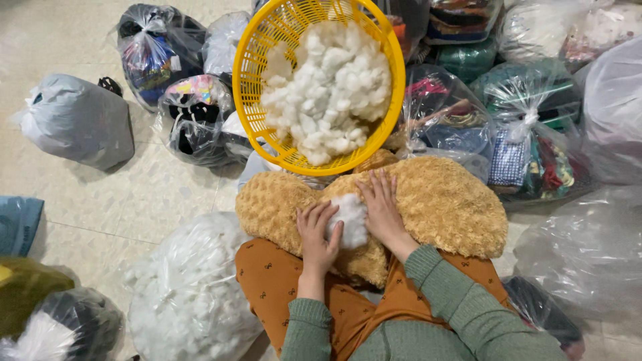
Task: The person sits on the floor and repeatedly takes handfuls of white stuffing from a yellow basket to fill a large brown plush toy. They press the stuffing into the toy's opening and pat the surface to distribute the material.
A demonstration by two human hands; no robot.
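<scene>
A tan, curly plush toy skin [441, 204] lies across my lap, over my orange trousers. A wad of white stuffing [351, 220] bulges at its middle opening. My left hand [316, 234] presses on the left side of that wad, fingers curled into it. My right hand [382, 207] lies flat on the plush at the wad's right edge, fingers spread and pointing away from me. A yellow plastic basket [257, 73] tilted toward me just beyond the toy holds a heap of white stuffing [331, 90].
A clear bag of white stuffing [187, 287] sits on the tiled floor at my left knee. Several clear and grey plastic bags of cloth and clothing [528, 127] ring the far side and right. A grey bag [77, 120] lies at the left.
</scene>
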